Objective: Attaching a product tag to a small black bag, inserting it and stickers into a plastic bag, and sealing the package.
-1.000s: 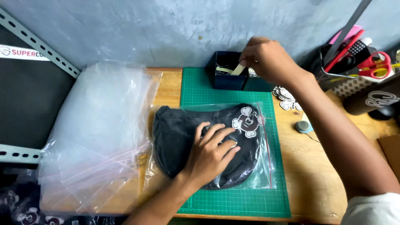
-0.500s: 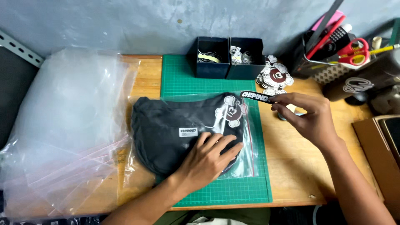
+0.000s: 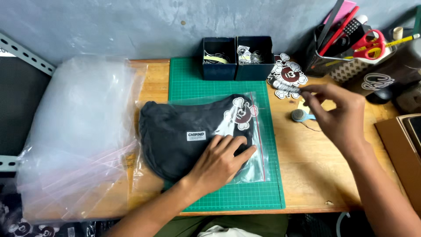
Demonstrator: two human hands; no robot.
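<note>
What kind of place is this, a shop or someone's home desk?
Most likely a small packing bench for clothing orders. A folded dark garment lies in a clear zip bag on a green cutting mat, with spare plastic bags stacked alongside and stickers nearby.

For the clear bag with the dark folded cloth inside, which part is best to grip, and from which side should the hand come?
Probably the right edge of the clear bag, coming from the right. There the plastic lies flat and thin on the green mat, past the dark cloth, so fingers can pinch it. The left hand already presses the bag down in the middle, and the right hand is on that side.
</note>
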